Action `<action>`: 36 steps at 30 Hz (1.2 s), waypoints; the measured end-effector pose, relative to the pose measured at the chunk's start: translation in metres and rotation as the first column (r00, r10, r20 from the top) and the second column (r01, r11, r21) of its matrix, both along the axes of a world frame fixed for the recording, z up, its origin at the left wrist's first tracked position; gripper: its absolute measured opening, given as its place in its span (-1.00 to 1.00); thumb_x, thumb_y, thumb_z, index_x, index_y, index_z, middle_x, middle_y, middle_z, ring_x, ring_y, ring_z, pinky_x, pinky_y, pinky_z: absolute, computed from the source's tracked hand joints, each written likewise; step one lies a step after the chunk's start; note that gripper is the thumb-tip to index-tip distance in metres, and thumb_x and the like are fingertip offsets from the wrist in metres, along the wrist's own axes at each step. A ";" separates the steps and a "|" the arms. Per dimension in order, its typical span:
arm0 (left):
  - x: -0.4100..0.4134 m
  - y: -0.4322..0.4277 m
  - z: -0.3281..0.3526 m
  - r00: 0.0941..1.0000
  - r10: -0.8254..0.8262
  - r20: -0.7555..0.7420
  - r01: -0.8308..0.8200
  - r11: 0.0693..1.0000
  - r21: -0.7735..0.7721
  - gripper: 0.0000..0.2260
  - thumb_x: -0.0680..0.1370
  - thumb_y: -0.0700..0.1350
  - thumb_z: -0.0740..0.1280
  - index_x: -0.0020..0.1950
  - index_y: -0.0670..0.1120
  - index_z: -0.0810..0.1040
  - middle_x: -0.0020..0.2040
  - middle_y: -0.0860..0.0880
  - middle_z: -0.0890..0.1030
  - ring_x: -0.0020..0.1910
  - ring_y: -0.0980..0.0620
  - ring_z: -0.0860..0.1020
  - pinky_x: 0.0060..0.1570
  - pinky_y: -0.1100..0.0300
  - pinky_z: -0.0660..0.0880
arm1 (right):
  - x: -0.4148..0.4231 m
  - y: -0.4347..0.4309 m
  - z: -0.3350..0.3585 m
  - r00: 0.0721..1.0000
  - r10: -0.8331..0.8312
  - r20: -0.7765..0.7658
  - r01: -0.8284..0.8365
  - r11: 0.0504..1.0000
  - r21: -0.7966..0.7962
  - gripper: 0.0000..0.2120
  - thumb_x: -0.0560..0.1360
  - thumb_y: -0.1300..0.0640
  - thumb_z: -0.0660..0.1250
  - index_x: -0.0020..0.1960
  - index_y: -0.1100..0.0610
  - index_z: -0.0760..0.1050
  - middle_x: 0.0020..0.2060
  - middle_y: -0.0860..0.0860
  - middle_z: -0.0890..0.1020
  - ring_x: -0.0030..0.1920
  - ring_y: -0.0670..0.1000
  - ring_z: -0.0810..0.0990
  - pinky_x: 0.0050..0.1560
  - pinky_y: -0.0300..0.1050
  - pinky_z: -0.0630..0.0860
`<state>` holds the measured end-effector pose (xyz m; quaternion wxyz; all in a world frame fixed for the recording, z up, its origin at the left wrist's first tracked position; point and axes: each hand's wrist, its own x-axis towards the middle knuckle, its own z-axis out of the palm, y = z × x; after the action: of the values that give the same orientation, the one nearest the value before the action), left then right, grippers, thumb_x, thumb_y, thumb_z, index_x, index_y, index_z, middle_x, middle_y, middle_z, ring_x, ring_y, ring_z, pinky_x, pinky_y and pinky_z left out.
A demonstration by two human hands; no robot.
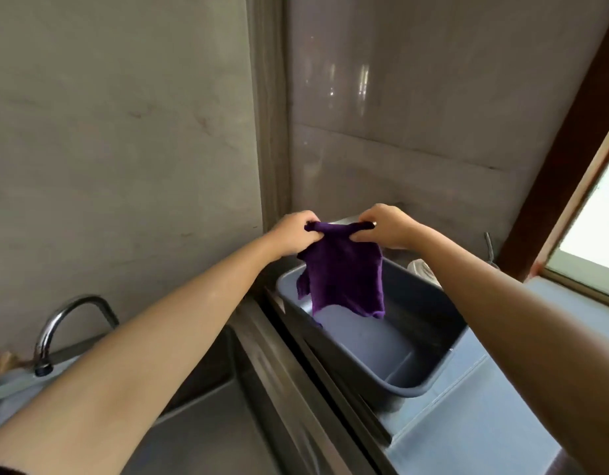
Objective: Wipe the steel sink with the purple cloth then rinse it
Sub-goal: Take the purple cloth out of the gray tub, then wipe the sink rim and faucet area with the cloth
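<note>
Left hand (291, 234): pinches the cloth's top edge, left corner.
Right hand (382, 228): pinches the same edge, right corner.
Cloth (344, 279): hangs limp between both hands, above the tub's far end.
Handling: soft, light, probably damp; best held bunched at the corners.
Tub (430, 382): grey, just right of the sink (207, 419).
Tap (56, 323): at sink's far-left corner.

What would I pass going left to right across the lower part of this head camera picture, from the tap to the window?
Curved tap → steel sink → grey plastic tub with the purple cloth held above it by the left hand and right hand → window sill.
</note>
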<state>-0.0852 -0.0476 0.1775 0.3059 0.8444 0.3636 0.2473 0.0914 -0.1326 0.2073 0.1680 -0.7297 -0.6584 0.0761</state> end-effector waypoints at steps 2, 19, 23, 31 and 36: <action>-0.017 0.002 0.006 0.999 0.006 0.034 -0.006 1.000 0.000 -0.97 0.56 -0.17 0.28 -0.03 -0.07 0.50 -0.05 -0.10 0.58 -0.07 0.00 0.51 -0.08 0.16 0.42 | -0.010 0.004 0.008 0.995 0.026 -0.095 -0.026 1.000 0.004 -0.80 0.48 0.05 0.35 -0.02 0.18 0.58 -0.19 0.07 0.59 -0.18 0.04 0.53 -0.27 -0.19 0.45; -0.226 -0.021 -0.038 0.945 0.322 0.057 -0.281 0.890 -0.359 -0.37 0.39 -0.10 0.50 0.39 -0.02 0.32 0.19 0.03 0.55 0.16 0.08 0.54 0.18 0.16 0.49 | -0.214 0.085 -0.015 0.709 0.284 -0.646 -0.462 0.879 -0.120 -0.79 0.55 0.12 0.27 0.14 0.18 0.48 -0.08 0.08 0.59 -0.09 0.02 0.58 -0.10 -0.10 0.59; -0.286 -0.033 -0.053 0.820 0.569 0.059 -0.512 0.776 -0.369 -0.71 0.46 -0.20 0.39 0.17 -0.04 0.50 -0.02 -0.01 0.62 0.00 -0.01 0.58 0.06 0.17 0.51 | -0.276 0.101 -0.031 0.670 0.317 -0.671 -0.581 0.786 -0.209 -0.89 0.53 0.15 0.29 0.05 0.10 0.51 -0.07 0.05 0.59 -0.05 0.02 0.56 -0.02 -0.07 0.55; -0.419 -0.056 -0.070 0.732 0.681 -0.019 -0.594 0.623 -0.509 -0.67 0.44 -0.18 0.35 0.19 0.00 0.54 0.08 -0.06 0.63 0.04 -0.07 0.61 0.15 0.01 0.53 | -0.408 0.106 -0.074 0.603 0.378 -0.702 -0.702 0.670 -0.241 -0.82 0.55 0.17 0.27 0.13 0.16 0.49 -0.08 0.05 0.58 -0.05 0.02 0.54 -0.04 -0.10 0.52; -0.499 -0.066 -0.086 0.717 0.687 -0.123 -0.673 0.634 -0.382 -0.73 0.50 -0.20 0.33 0.19 -0.01 0.52 0.05 -0.02 0.56 -0.06 0.07 0.55 -0.18 0.33 0.46 | -0.488 0.107 -0.100 0.621 0.457 -0.637 -0.744 0.600 -0.294 -0.80 0.52 0.18 0.30 0.13 0.18 0.47 -0.08 0.10 0.59 -0.08 0.07 0.59 -0.07 -0.05 0.59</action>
<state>-0.5844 -0.1136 0.0912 0.3621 0.5596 0.6914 0.2786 -0.3964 -0.0252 0.1075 0.0845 -0.4210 -0.7552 0.4953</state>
